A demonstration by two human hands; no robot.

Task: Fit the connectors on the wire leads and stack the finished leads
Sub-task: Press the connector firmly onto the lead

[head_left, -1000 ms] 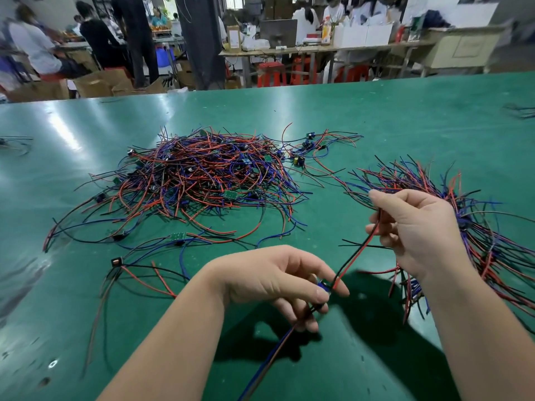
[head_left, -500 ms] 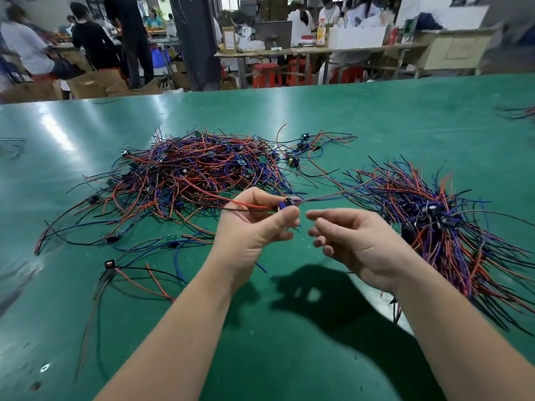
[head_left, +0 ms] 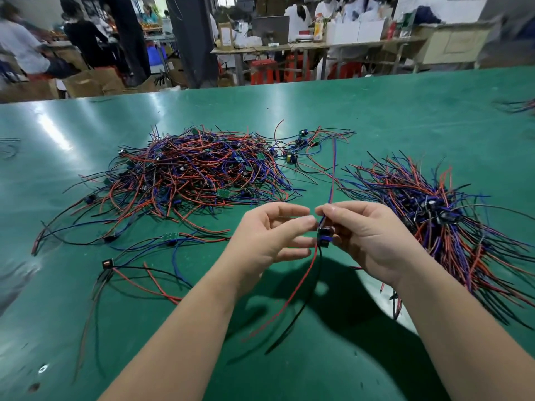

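Head view: at centre, the right hand (head_left: pixel 367 238) pinches a blue connector (head_left: pixel 324 236) on a lead (head_left: pixel 333 166) whose wires trail toward twelve and six o'clock. The left hand (head_left: pixel 269 238) is loosely curved and holds nothing, fingertips just beside the connector. Fitting seems to be under way. The next move likely calls for pressing it home, then laying the lead on the stack (head_left: pixel 434 215) at three o'clock.

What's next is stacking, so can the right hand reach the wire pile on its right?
Probably yes: the right hand, holding the connector, sits right beside that pile, and nothing lies between them.
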